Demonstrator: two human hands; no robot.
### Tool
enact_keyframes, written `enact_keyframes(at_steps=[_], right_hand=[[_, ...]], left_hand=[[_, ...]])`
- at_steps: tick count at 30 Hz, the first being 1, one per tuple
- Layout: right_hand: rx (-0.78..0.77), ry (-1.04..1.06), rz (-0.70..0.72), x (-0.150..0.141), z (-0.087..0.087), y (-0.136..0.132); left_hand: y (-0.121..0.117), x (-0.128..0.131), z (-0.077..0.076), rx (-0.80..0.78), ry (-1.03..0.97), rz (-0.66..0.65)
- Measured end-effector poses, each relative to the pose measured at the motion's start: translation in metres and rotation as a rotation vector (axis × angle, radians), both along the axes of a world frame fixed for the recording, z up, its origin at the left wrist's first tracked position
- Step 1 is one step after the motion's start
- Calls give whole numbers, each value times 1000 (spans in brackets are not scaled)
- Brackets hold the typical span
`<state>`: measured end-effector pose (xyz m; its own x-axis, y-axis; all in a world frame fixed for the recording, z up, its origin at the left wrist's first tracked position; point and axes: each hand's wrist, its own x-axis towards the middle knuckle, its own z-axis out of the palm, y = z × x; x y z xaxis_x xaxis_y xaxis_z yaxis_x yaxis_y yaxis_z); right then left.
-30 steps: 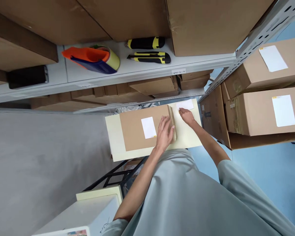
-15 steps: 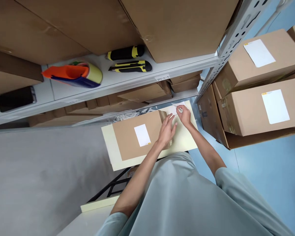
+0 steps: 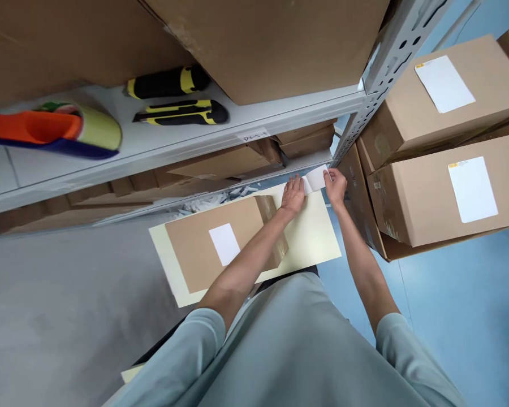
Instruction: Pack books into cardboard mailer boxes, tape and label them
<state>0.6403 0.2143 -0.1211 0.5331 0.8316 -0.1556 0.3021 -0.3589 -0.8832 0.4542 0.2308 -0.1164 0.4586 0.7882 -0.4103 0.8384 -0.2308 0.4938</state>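
Note:
A white label sheet (image 3: 316, 180), creased or layered across its middle, stretches between my hands above the far right corner of a pale yellow board (image 3: 311, 232). My right hand (image 3: 336, 187) pinches its right end between thumb and fingers. At the sheet's left end lies my left hand (image 3: 293, 195), palm down with fingers extended, pressing there. Beneath my left forearm a closed cardboard box (image 3: 195, 240) rests on the board. On its top is a white label (image 3: 224, 244), and clear tape shows on its right end.
A shelf (image 3: 280, 118) ahead holds large cartons, two utility knives (image 3: 182, 113) and an orange-and-blue tape dispenser (image 3: 55, 130). White paper scraps (image 3: 212, 200) lie beyond the board. To the right, labelled boxes (image 3: 432, 192) sit in an open carton beside the metal post (image 3: 377, 79).
My right hand has moved right, drawing out the end of the label sheet. My left hand has gone from hovering with curled fingers to lying flat at the sheet's left end. The view has shifted.

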Motion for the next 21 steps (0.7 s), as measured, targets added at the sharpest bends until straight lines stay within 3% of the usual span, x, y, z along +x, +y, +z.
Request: enact_keyframes(at_steps=[6, 16, 21], right_hand=[[-32, 36, -47, 7, -20, -10], [-134, 2, -139, 13, -31, -24], [-325, -48, -502, 16, -24, -69]], left_hand=[[4, -5, -19, 3, -26, -18], [-7, -6, -23, 0, -117, -85], [-1, -1, -24, -38, -171, -34]])
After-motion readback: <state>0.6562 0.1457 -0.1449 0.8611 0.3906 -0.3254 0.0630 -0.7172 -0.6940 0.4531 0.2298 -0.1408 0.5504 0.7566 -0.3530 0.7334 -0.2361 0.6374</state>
